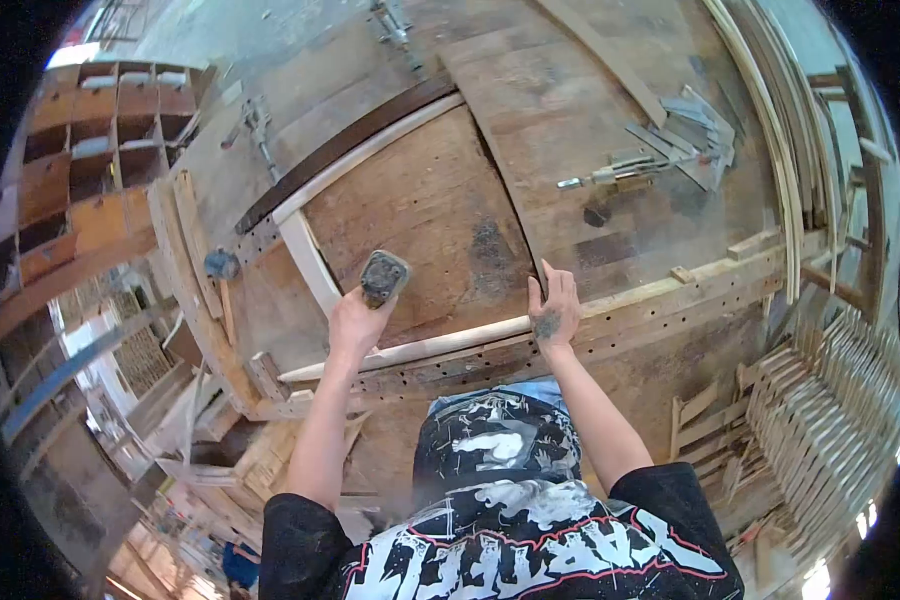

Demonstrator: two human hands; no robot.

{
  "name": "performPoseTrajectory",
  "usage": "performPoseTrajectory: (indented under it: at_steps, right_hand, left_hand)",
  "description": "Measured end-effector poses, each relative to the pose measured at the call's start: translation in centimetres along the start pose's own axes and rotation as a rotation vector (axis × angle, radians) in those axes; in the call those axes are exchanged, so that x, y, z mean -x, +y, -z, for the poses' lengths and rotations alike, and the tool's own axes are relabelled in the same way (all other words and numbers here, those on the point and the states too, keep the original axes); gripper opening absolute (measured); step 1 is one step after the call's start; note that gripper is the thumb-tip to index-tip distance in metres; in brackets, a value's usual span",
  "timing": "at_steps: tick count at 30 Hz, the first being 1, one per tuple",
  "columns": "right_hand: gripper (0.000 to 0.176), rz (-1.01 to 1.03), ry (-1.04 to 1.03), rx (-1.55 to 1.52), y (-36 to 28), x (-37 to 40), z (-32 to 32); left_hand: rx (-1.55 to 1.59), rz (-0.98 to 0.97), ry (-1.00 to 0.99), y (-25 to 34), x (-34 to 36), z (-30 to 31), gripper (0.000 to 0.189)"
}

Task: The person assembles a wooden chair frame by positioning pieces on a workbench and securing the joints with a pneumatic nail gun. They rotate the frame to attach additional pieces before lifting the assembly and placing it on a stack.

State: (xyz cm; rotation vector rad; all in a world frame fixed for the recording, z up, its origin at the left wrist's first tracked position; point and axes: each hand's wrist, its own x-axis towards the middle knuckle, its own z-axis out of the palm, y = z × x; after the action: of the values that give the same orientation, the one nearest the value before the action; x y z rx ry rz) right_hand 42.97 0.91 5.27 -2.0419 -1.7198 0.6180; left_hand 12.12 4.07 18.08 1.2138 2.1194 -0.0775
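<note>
My left hand (358, 325) is closed around a mallet (385, 278) with a blocky, dark, worn head, held over the workbench (420, 220). Under and beside that wrist runs a pale wooden rail (430, 347) along the bench's near edge. My right hand (558, 308) grips the right corner of a wooden frame, where the rail meets a long side piece (500, 185). A pale left piece (310, 265) and a curved far piece (370, 155) form the other sides. The fingers partly hide the corner joint.
A dark curved bar (345, 150) lies against the frame's far side. Metal clamps (620, 175) are fixed on the bench, with thin wood offcuts (695, 135) nearby. Long strips (770, 130) lie at right. Wooden cubbyholes (100, 150) stand left; slatted pieces (830, 400) are stacked lower right.
</note>
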Motion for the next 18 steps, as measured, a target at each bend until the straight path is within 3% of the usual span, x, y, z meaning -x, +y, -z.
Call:
performPoseTrajectory:
  at_steps: [12,13,16,17,18]
  right_hand:
    - [0.039,-0.008,0.001,-0.043,1.5,0.3,-0.5]
    - [0.039,-0.017,-0.001,-0.057,1.5,0.4,-0.3]
    - [0.049,-0.092,-0.046,-0.102,1.5,0.7,-0.6]
    - [0.054,-0.137,-0.063,-0.105,1.0,0.8,-0.8]
    - [0.06,-0.18,-0.088,-0.112,0.2,1.1,-1.0]
  left_hand:
    - [0.149,0.026,0.019,-1.4,-0.1,-0.8,0.041]
    - [0.162,0.059,0.025,-3.9,-1.1,-1.7,0.04]
    - [0.028,0.037,0.059,1.7,0.2,-0.4,0.04]
    - [-0.036,-0.067,0.096,1.5,-0.6,-0.9,0.033]
    - [-0.027,-0.055,0.03,3.5,-0.7,-0.6,0.035]
